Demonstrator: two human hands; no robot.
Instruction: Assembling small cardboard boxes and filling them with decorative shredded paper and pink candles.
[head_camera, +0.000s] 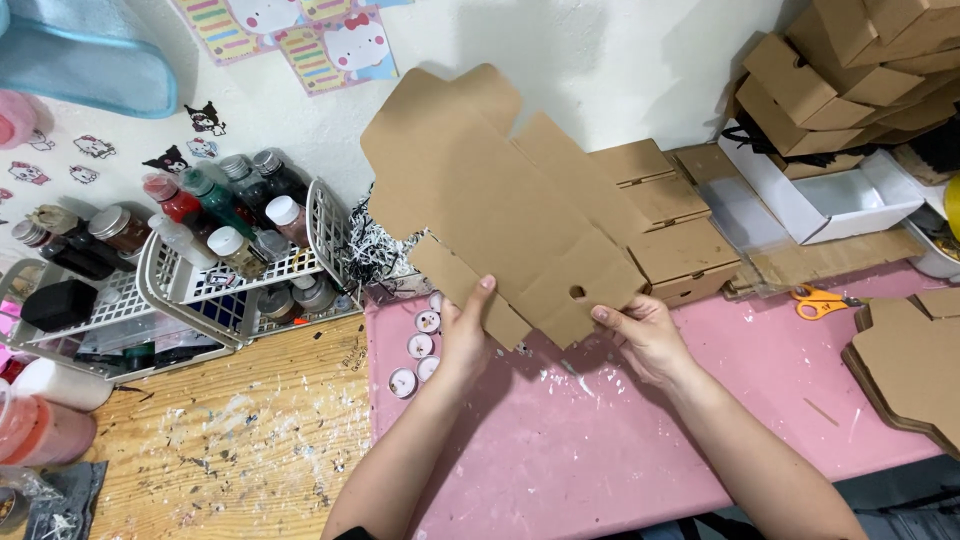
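- Your left hand (462, 335) grips the lower left edge of a flat, unfolded brown cardboard box blank (495, 205), thumb lying up over the front face.
- Your right hand (645, 335) pinches the blank's lower right corner, fingertips just beside a small round hole in the card.
- You hold the blank up off the counter (640, 450), tilted, with its flaps spread toward the wall.
- Under your hands the counter has a pink cover speckled with white paint; to the left it is bare wood, also spattered.
- Small white tealight candles (418, 345) sit in a cluster just left of your left wrist.
- Behind the blank, folded brown boxes (670, 230) stand stacked against the wall.
- A white open box (830, 200) lies further right, with more brown boxes piled above it.
- Orange-handled scissors (822, 300) rest on the pink cover, well apart from your right hand.
- A stack of flat blanks (905, 365) lies at the right edge.
- White wire baskets (225, 285) hold paint bottles on the left.
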